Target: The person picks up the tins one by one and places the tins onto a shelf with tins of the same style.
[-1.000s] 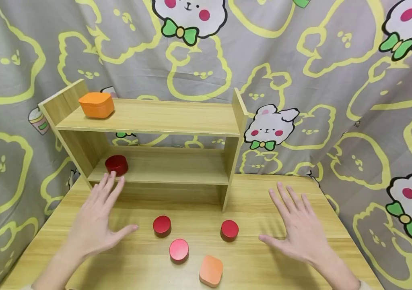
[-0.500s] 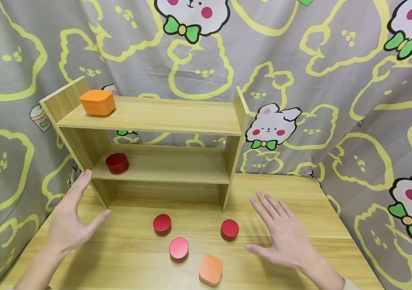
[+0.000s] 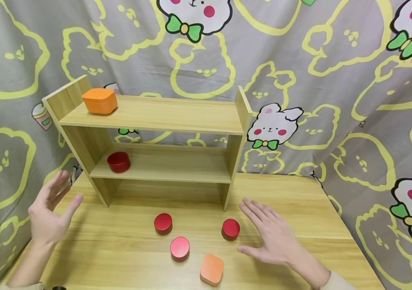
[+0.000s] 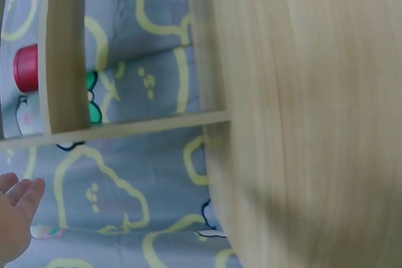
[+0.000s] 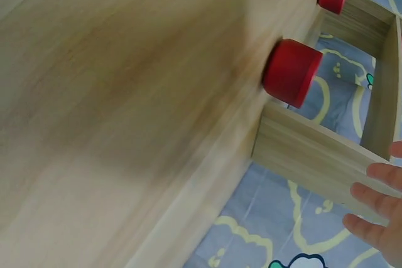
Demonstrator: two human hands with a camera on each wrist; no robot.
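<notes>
My left hand (image 3: 49, 213) hovers at the left side of the table, fingers loosely bent and thumb apart, holding nothing. To the right, my right hand (image 3: 272, 235) is spread above the table with nothing in it. Nearest to it sits a round red tin (image 3: 231, 229), which also shows in the right wrist view as a red cylinder (image 5: 292, 72). Two more round red tins (image 3: 163, 223) (image 3: 180, 248) stand left of that one. In front of them lies an orange rounded-square box (image 3: 211, 269).
A wooden two-tier shelf (image 3: 162, 177) stands at the back left of the table (image 3: 126, 257). On its top board is an orange box (image 3: 100, 101); on the middle board, a red tin (image 3: 118, 162). Behind hangs a grey patterned curtain (image 3: 198, 56).
My left hand has moved left and down, away from the shelf's red tin, its fingers bending. My right hand has shifted left and slightly down, toward the nearest tin.
</notes>
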